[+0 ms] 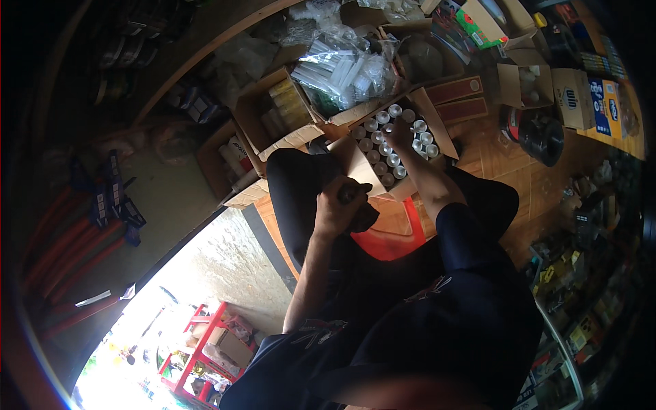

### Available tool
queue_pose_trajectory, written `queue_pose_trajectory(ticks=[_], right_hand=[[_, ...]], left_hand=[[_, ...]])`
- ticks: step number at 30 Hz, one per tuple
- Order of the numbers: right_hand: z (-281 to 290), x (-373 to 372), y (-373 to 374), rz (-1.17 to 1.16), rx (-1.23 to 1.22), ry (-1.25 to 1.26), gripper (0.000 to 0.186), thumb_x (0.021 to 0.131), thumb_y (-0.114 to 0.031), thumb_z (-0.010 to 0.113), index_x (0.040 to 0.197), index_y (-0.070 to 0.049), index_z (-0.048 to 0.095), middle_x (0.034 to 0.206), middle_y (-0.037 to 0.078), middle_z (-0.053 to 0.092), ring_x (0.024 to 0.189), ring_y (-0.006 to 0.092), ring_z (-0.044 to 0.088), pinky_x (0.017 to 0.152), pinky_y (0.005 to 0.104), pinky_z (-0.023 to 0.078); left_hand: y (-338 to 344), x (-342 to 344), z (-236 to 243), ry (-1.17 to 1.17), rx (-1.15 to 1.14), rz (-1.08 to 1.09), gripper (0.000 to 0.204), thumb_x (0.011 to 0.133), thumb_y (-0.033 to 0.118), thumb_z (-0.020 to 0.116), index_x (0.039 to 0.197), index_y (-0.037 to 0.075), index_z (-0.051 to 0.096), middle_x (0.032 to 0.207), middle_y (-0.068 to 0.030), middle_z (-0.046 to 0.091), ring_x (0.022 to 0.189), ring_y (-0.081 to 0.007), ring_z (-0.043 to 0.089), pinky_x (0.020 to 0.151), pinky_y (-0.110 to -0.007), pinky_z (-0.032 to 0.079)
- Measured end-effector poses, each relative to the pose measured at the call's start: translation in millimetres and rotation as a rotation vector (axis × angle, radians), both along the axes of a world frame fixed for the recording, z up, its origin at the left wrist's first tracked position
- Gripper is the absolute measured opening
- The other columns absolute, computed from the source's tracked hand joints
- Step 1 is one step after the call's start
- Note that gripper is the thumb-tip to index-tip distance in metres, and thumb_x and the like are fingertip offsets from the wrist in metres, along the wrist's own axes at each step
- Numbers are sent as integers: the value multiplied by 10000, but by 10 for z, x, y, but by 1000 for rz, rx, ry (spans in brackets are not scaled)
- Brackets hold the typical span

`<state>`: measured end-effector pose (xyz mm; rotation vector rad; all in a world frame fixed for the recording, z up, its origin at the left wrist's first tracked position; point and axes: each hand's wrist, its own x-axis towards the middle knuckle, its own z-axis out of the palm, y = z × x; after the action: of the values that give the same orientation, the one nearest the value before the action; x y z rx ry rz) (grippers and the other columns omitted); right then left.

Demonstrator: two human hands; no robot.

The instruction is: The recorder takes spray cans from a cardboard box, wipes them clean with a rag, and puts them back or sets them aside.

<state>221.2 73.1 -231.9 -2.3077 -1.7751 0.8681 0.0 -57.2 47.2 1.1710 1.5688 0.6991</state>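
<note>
A cardboard box (352, 164) with raised flaps stands on the floor in front of my legs, packed with rows of cans with round silver tops (389, 180). My right hand (400, 138) reaches down into its middle, fingers bent together at the top of one can; the hand partly covers that can. Nearer to me, above my left knee, my left hand (333, 210) is closed round a dark, soft-looking bundle (365, 217), perhaps cloth. The fingers wrap it, and shadow hides its details.
Open cartons (256, 126) and clear plastic bags of white tubes (335, 72) crowd the far side. Two flat red-brown boxes (459, 101) lie beyond the can box. A black coil (543, 140) sits at right. Something red (393, 236) lies between my legs. Cluttered shelves (574, 273) line the right.
</note>
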Motion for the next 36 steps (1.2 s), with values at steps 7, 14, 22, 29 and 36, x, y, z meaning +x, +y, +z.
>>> queue_pose_trajectory(ticks=[7, 14, 22, 29, 36], right_hand=[[-16, 256, 145, -5, -99, -10, 727, 773, -342, 883, 1312, -16, 518, 1215, 218, 640, 1159, 378, 654, 927, 527, 548], [1085, 275, -106, 101, 90, 77, 791, 705, -273, 897, 1279, -37, 407, 986, 206, 686, 904, 408, 711, 761, 544, 562], [2861, 570, -840, 21, 821, 914, 782, 757, -4, 850, 1383, -61, 386, 1231, 165, 635, 1165, 273, 633, 1001, 404, 499], [4308, 416, -1230, -170, 739, 1752, 528, 987, -231, 701, 1385, -77, 390, 1236, 177, 644, 1116, 295, 677, 979, 428, 565], [3830, 384, -1246, 169, 611, 1756, 633, 962, -466, 702, 1420, -76, 506, 1304, 97, 609, 1203, 217, 619, 1011, 380, 544]], left_hand=[[79, 140, -33, -6, 23, -62, 238, 828, 129, 822, 1010, 39, 696, 939, -130, 756, 879, -215, 763, 788, -351, 596], [48, 111, -33, -159, 163, 41, 187, 906, 144, 769, 1014, 7, 701, 922, -73, 746, 857, -138, 707, 796, -315, 567], [252, -43, 159, -1404, 32, 426, 440, 1063, 431, 450, 1249, 82, 644, 1158, -94, 714, 1091, -265, 682, 1000, -450, 541], [161, 557, 1425, -1608, 110, 363, 602, 1017, 519, 493, 1358, 36, 606, 1286, -161, 684, 1209, -332, 651, 1060, -475, 518], [64, 905, 2424, -647, 690, -378, 289, 970, 247, 695, 1122, 1, 711, 1061, -106, 724, 994, -162, 670, 893, -327, 531]])
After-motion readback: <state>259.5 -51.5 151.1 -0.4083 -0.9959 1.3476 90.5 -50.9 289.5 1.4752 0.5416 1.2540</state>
